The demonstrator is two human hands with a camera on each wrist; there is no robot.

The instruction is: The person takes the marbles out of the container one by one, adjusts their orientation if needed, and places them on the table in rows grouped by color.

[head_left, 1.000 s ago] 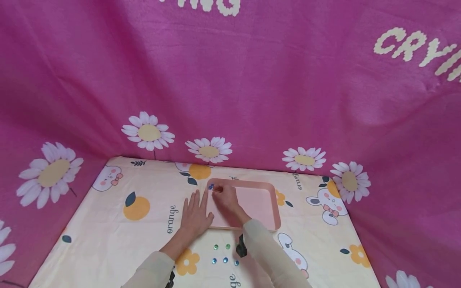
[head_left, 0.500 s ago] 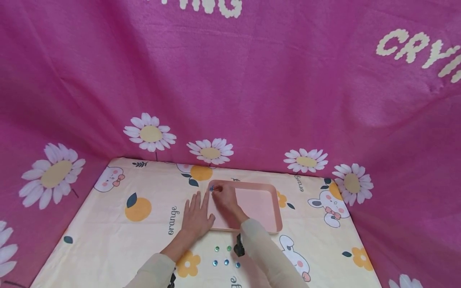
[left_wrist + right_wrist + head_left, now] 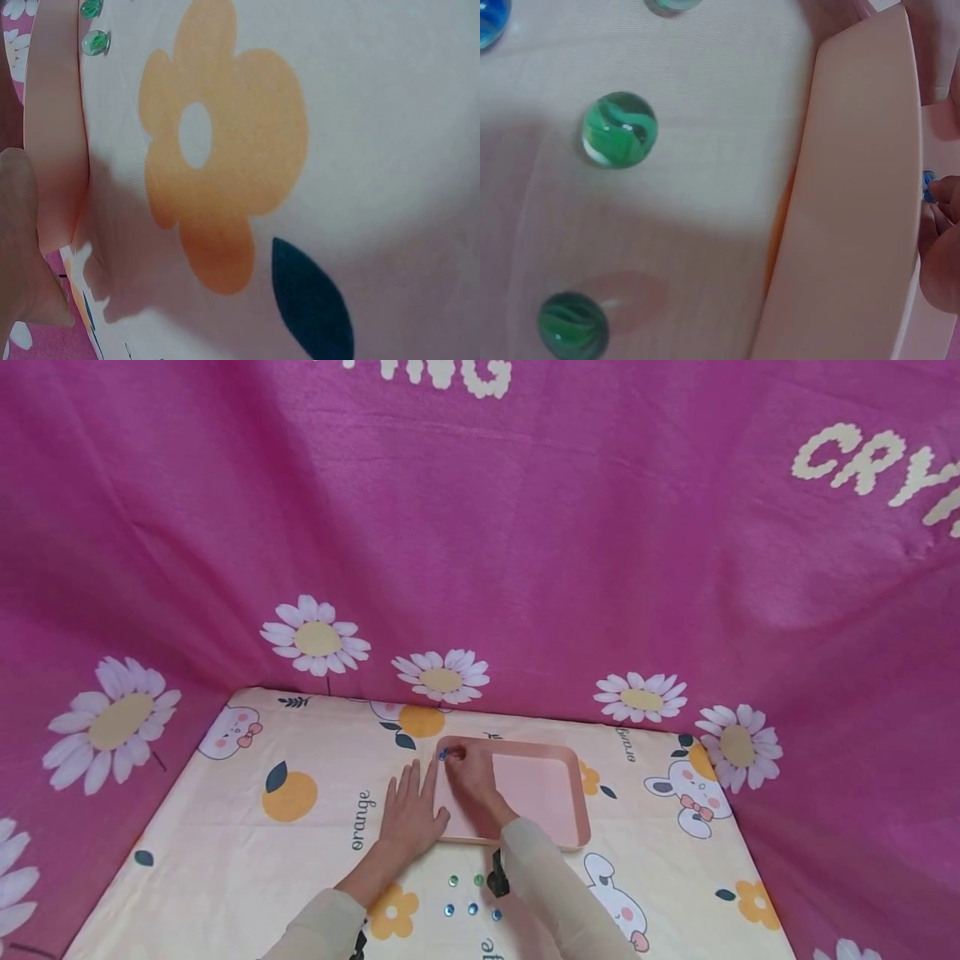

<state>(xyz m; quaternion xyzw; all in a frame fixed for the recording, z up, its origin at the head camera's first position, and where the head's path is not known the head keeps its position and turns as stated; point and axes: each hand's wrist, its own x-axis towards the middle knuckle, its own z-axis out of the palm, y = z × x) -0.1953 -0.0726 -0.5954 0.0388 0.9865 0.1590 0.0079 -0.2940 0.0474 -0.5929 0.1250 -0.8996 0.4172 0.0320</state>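
Note:
A shallow pink tray lies on the patterned cloth. My right hand reaches into its far left corner with curled fingers. At those fingertips is a blue marble, which thumb and finger pinch in the right wrist view; the fingers partly hide it. Spread along the tray's left side, my left hand has straight fingers, its fingertips near the far left corner. In front of the tray, two green marbles sit in a row, with three blue marbles in a nearer row.
Light cloth with printed oranges, flowers and rabbits covers the table. The tray's wall rises beside the right wrist. A magenta curtain with daisies hangs behind and on both sides.
The right fingers have shifted slightly within the tray's corner; two blue marbles showed beside them earlier, and now less blue is visible. The left hand has kept its place.

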